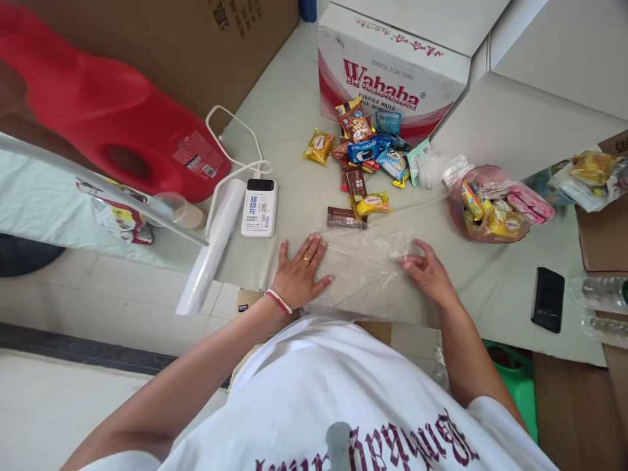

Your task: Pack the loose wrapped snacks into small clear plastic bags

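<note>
A sheet of clear plastic film [360, 271] lies spread and wrinkled on the table in front of my body. My left hand [300, 269] presses flat on its left side, fingers spread, with a ring and a beaded bracelet on. At the film's right edge my right hand [426, 269] pinches the plastic between thumb and fingertips. Just beyond the film's far edge is a dark brown wrapped snack bar [347, 218]. A yellow wrapped snack [371, 204] and another brown snack bar [355, 182] lie behind it, in front of a pile of packaged snacks [366, 150].
A white power bank [259, 212] with a cable and a white roll [212, 252] lie left, near a red jug [112, 118]. A Wahaha carton [392, 72] stands behind. Rightward are a pink bowl [457, 219] of snacks, a black phone [548, 299] and clear bottles [601, 294].
</note>
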`<state>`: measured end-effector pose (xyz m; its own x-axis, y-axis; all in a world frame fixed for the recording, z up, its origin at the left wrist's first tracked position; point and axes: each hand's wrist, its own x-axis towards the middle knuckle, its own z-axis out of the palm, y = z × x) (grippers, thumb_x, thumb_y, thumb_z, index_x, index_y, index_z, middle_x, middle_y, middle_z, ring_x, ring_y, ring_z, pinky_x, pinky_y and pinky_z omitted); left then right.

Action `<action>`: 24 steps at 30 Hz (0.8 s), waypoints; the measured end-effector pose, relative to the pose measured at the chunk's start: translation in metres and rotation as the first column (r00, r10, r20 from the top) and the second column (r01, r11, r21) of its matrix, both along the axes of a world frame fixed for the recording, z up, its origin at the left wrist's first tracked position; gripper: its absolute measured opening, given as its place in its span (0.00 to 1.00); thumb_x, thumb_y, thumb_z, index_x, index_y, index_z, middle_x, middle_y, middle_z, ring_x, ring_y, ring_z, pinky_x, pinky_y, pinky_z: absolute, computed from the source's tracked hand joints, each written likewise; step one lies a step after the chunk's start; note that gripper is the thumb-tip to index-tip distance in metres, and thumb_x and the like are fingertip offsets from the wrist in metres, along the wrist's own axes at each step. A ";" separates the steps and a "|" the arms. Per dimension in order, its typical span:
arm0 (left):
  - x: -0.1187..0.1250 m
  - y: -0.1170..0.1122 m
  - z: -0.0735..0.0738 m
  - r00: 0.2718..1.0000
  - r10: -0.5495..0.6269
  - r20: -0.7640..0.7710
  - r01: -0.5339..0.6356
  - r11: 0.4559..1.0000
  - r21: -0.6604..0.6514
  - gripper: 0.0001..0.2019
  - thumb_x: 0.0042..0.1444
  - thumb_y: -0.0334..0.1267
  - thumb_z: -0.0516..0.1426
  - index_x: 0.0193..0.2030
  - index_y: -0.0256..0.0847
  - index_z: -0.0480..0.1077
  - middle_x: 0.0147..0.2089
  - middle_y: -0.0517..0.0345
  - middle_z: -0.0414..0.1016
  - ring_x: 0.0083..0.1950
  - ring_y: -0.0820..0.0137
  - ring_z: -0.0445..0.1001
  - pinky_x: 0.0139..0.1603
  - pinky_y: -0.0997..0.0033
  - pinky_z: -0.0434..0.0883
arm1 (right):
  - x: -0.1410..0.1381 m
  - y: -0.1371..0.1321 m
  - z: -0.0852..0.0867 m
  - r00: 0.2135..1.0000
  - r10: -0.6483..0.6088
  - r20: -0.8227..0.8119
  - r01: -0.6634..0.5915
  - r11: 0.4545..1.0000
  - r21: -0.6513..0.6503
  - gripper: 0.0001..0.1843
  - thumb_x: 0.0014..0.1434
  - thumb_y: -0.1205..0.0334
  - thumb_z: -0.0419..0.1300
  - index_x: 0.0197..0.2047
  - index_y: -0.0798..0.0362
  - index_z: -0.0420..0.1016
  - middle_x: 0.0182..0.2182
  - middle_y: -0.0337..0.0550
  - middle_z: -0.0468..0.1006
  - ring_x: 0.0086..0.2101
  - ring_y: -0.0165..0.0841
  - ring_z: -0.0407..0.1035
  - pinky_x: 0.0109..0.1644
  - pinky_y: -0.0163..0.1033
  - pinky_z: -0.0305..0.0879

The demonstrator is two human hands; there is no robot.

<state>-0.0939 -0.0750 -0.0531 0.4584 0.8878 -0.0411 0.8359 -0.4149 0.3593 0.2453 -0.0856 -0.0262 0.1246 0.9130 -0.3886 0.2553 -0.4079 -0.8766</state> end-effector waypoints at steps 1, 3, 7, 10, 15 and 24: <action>0.000 0.001 0.000 1.000 0.000 0.000 0.000 1.000 0.000 0.37 0.67 0.56 0.52 0.78 0.44 0.51 0.79 0.37 0.51 0.79 0.47 0.52 0.75 0.29 0.27 | -0.006 -0.003 0.003 0.996 0.072 -0.055 -0.073 0.997 -0.034 0.51 0.47 0.38 0.72 0.68 0.46 0.59 0.38 0.44 0.82 0.34 0.36 0.75 0.37 0.41 0.71; -0.002 0.002 -0.001 1.000 0.000 0.000 0.000 1.000 -0.002 0.36 0.67 0.56 0.52 0.78 0.47 0.52 0.79 0.39 0.50 0.80 0.48 0.52 0.75 0.29 0.25 | -0.014 -0.009 0.011 0.977 0.146 -0.153 -0.164 0.980 -0.112 0.52 0.44 0.42 0.75 0.68 0.48 0.61 0.33 0.38 0.80 0.33 0.34 0.74 0.39 0.40 0.70; -0.011 0.004 0.000 0.999 -0.051 0.018 0.051 0.999 -0.009 0.37 0.66 0.57 0.54 0.78 0.48 0.52 0.79 0.40 0.50 0.79 0.47 0.53 0.74 0.27 0.25 | 0.004 -0.022 0.030 0.985 0.075 -0.157 -0.111 0.967 -0.231 0.38 0.44 0.44 0.75 0.55 0.51 0.74 0.28 0.34 0.74 0.23 0.27 0.61 0.27 0.34 0.56; -0.018 0.004 0.002 0.994 -0.102 0.040 0.103 0.995 -0.013 0.40 0.64 0.58 0.56 0.78 0.47 0.52 0.79 0.39 0.49 0.79 0.44 0.53 0.74 0.26 0.27 | 0.041 -0.030 0.045 0.999 0.045 -0.024 -0.050 0.969 -0.241 0.32 0.44 0.43 0.75 0.48 0.51 0.78 0.27 0.35 0.74 0.22 0.26 0.56 0.25 0.34 0.48; -0.021 0.004 0.001 0.991 -0.133 0.031 0.133 0.991 0.011 0.42 0.65 0.58 0.55 0.79 0.42 0.49 0.80 0.37 0.46 0.80 0.45 0.51 0.74 0.26 0.26 | 0.063 -0.017 0.064 0.871 0.017 0.491 -0.018 1.000 -0.004 0.23 0.51 0.41 0.68 0.41 0.51 0.79 0.26 0.41 0.76 0.25 0.33 0.64 0.31 0.40 0.60; -0.018 0.002 0.001 0.987 -0.146 -0.067 0.149 0.987 0.051 0.38 0.69 0.60 0.48 0.79 0.43 0.50 0.80 0.42 0.46 0.80 0.48 0.51 0.76 0.27 0.32 | -0.118 0.109 0.058 0.226 0.471 0.853 -0.754 0.639 -0.153 0.23 0.68 0.66 0.52 0.65 0.50 0.70 0.61 0.55 0.73 0.50 0.44 0.75 0.47 0.44 0.70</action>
<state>-0.1124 -0.0726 -0.0522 0.5824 0.8125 -0.0262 0.7843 -0.5532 0.2808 0.1274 0.0232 0.0322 -0.4202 0.8785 -0.2274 0.9061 0.3925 -0.1577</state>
